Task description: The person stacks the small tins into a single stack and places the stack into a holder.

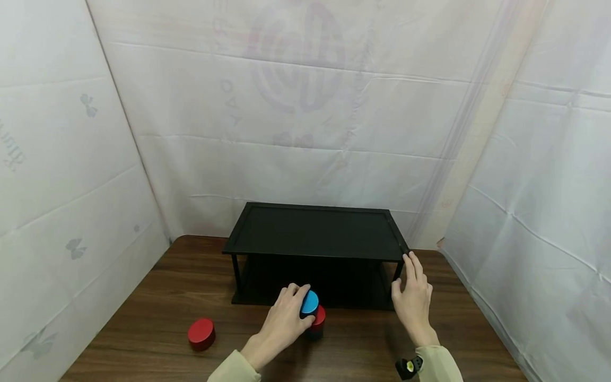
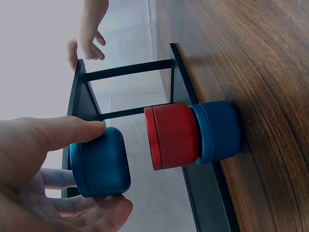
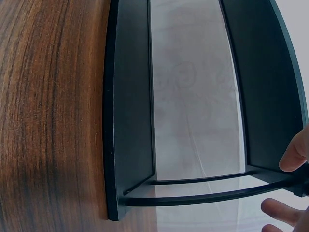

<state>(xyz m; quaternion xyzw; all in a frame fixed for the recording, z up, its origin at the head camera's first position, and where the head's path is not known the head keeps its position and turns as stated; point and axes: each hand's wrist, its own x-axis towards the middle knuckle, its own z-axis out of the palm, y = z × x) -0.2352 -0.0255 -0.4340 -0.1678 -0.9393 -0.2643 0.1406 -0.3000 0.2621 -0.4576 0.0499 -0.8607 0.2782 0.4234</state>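
Observation:
My left hand (image 1: 281, 321) grips a small round blue tin (image 2: 99, 162), thumb on one side and fingers on the other. In the left wrist view a gap separates it from the top of a stack: a red tin (image 2: 173, 136) sitting on another blue tin (image 2: 221, 131). That stack stands on the table just in front of a black two-tier shelf (image 1: 315, 231). My right hand (image 1: 414, 300) is at the shelf's front right corner, its fairly straight fingertips right at the top board's edge and its thumb lower, spread apart.
Another red tin (image 1: 201, 334) sits on the wooden table (image 1: 162, 318), left of my left hand. White sheeting (image 1: 296, 132) hangs behind the table and along both sides. The shelf's lower board (image 3: 133, 96) lies close over the tabletop, with slim posts at the ends.

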